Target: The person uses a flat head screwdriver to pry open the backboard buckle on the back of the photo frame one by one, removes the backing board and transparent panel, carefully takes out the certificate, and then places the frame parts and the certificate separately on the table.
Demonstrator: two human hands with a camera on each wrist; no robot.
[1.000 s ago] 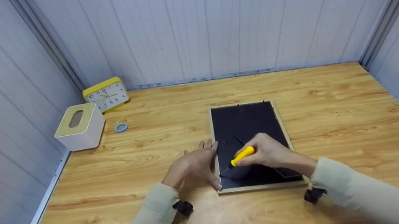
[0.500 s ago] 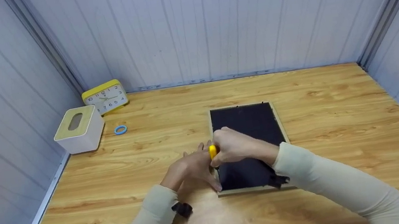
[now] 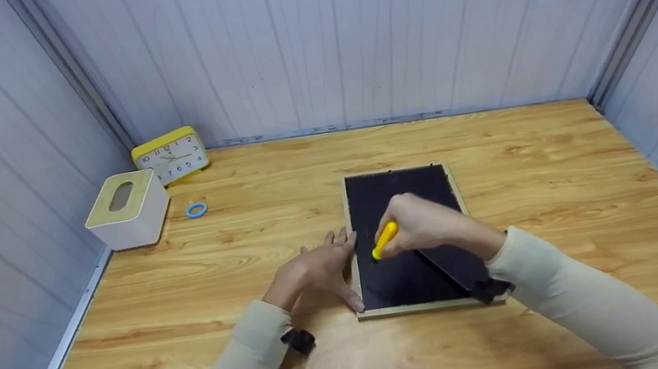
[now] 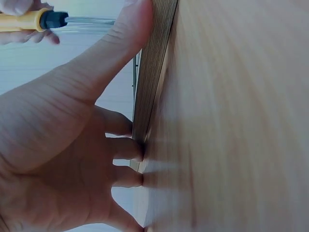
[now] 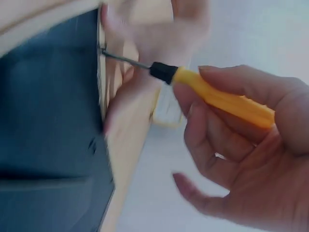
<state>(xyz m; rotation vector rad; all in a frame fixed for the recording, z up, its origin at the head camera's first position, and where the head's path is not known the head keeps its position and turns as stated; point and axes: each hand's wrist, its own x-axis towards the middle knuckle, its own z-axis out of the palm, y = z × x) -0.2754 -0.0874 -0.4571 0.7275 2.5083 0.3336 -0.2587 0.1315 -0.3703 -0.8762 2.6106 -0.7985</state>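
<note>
A picture frame with a thin light-wood border lies back side up, its black backing board showing. My left hand rests along the left side, fingers spread against the border and thumb at the near-left corner. In the left wrist view the thumb presses the frame's wooden edge. My right hand grips a yellow-handled screwdriver over the board. The right wrist view has the screwdriver's tip by a small metal tab at the border; blur hides whether they touch.
Small dark tabs stick up along the frame's far edge. A stand leg lies on the board, partly under my right arm. At the back left are a tissue box, a yellow clock and a blue ring.
My right hand swung the screwdriver left to the frame's left border, held it nearly upright there, then drew back right with it tilted. My left hand stayed in place.
</note>
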